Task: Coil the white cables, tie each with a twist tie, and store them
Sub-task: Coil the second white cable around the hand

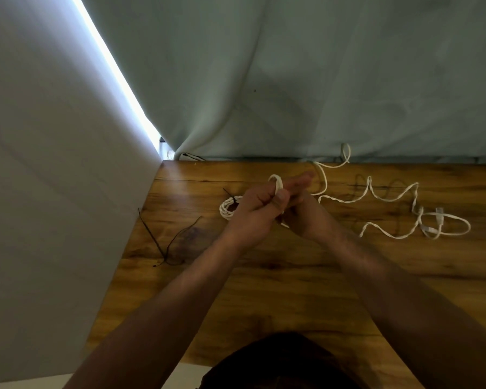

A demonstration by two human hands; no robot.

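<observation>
My left hand [254,210] and my right hand [300,203] meet over the middle of the wooden table [292,276], both closed around a loop of white cable [277,183] that arches over my fingers. The loose rest of that twisted white cable [376,196] trails right across the table, ending in a looped stretch with white connectors [435,223]. A coiled white cable [228,209] lies just left of my left hand, bound with a dark twist tie [230,196].
Loose dark twist ties [166,242] lie on the table's left part near the edge. A white wall [54,192] borders the table on the left. A grey-green curtain [292,80] hangs behind the far edge, with another white cable [345,153] running up behind it.
</observation>
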